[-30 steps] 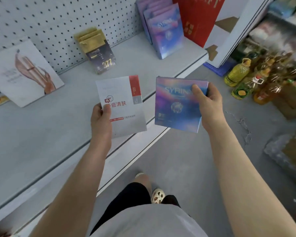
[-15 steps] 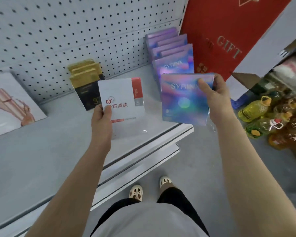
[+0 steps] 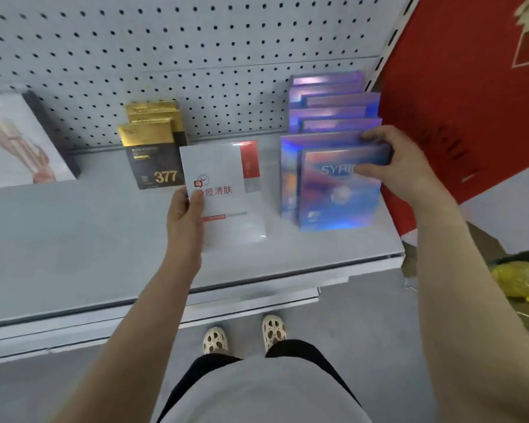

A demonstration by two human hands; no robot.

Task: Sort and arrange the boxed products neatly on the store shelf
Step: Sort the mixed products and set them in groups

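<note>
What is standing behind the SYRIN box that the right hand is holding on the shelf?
Behind the SYRIN box gripped by the right hand stands a row of matching iridescent purple boxes, reaching the pegboard. Only their top edges show; their fronts are covered.

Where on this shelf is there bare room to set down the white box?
Free: the wide shelf stretch between the hand-print box and the gold-black boxes, and the front strip. Between those and the purple row the gap is narrower. Crowded: the right end, where the right hand holds a purple box.
</note>
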